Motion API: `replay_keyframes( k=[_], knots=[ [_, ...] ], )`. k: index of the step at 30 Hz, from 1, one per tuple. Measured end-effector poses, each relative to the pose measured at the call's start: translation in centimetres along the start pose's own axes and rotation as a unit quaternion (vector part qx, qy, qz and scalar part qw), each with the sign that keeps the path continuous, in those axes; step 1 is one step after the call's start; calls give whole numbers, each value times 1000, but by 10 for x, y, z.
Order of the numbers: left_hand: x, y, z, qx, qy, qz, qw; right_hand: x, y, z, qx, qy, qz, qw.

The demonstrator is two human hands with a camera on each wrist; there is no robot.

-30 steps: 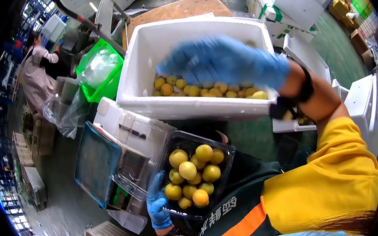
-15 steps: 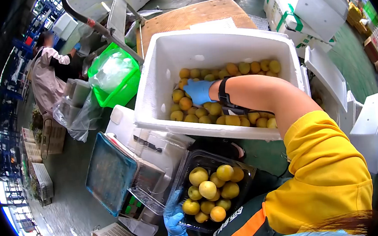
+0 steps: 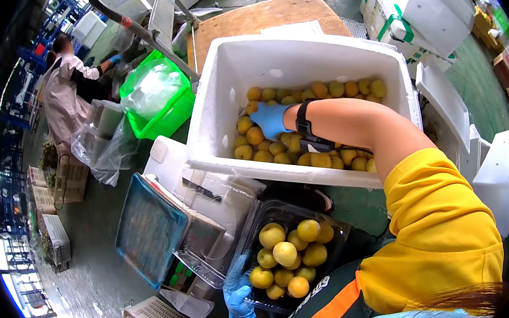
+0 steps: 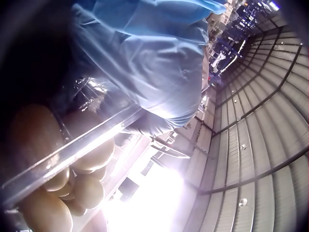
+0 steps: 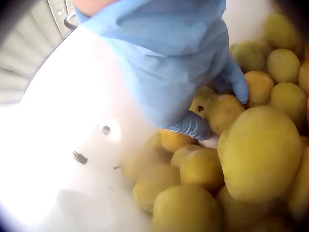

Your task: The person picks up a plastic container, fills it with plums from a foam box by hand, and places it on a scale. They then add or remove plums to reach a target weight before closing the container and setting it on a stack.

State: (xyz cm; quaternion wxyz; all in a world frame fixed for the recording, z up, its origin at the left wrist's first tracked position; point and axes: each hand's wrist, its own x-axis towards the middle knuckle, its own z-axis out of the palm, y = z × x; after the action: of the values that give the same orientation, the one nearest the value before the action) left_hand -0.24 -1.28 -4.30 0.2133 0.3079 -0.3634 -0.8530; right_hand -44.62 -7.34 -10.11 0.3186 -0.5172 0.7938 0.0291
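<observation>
My left hand [image 3: 239, 301], in a blue glove, grips the near left edge of a clear plastic clamshell box [image 3: 330, 261] with its lid folded open. Several yellow plums [image 3: 284, 254] are heaped in that box. At the left end of a white foam box [image 3: 280, 170], my gloved right hand [image 3: 270, 122] reaches down among many more yellow plums [image 3: 321, 89]. The right wrist view shows its thumb and a finger on either side of a plum [image 5: 224, 113] with a small dark spot close by; the other fingers are hidden.
A blue-rimmed tray [image 3: 150, 228] and a white scale-like unit [image 3: 172, 157] stand left of the clamshell. Beyond them sits a green basket [image 3: 163, 121] with plastic bags. White foam boxes [image 3: 417, 14] are stacked at right. A person [image 3: 67, 96] crouches at far left.
My right hand came down from above the foam box into the plums at its left end, and has stayed there over the last half second. The left hand keeps its hold on the clamshell.
</observation>
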Motion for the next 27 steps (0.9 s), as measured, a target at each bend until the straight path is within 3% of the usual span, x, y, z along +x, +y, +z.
replay_keyframes(
  k=[2, 5, 6, 8, 11, 12, 13, 15, 17, 18, 20, 22, 23, 24, 26, 27],
  knots=[
    [1, 1, 3, 6, -3, 5, 1000, -4, 1, 8, 1, 33, -15, 999],
    [0, 5, 1, 11, -13, 6, 1000, 8, 26, -2, 115, 20, -77, 990],
    [-1, 4, -1, 13, -15, 5, 1000, -15, 22, -16, 218, 10, -58, 974],
    [-3, 3, -5, 12, -20, 3, 1000, -81, 10, -65, 412, -5, -16, 911],
    [0, 1, -5, 8, -29, 3, 1000, -83, 44, -65, 700, -59, -41, 710],
    [0, 1, -2, 7, -28, 8, 1000, -94, 40, -63, 746, -57, -110, 654],
    [1, 2, 1, 7, -27, 13, 1000, -104, 38, -60, 688, 4, -200, 698],
    [3, 2, 3, 13, -33, 19, 999, -127, 29, -57, 683, -1, -258, 683],
    [3, 1, 0, 10, -48, 25, 999, -165, 1, -65, 794, -130, -193, 561],
    [2, 2, 1, 14, -47, 21, 999, -175, -7, -60, 791, -122, -182, 572],
    [1, 5, 4, 24, -42, 14, 999, -202, -40, -60, 835, -102, -92, 532],
    [2, 2, 2, 19, -56, 23, 998, -213, -42, -55, 776, -173, -194, 575],
    [3, 1, -1, 15, -60, 23, 998, -218, -50, -51, 780, -179, -191, 568],
    [2, 0, -3, 10, -62, 22, 998, -216, -50, -45, 779, -235, -233, 532],
    [3, 2, 0, -2, -77, 23, 997, -233, -69, -44, 766, -227, -223, 558],
    [6, 0, -5, 16, -93, 29, 995, -233, -73, -39, 729, -214, -239, 605]
  ],
)
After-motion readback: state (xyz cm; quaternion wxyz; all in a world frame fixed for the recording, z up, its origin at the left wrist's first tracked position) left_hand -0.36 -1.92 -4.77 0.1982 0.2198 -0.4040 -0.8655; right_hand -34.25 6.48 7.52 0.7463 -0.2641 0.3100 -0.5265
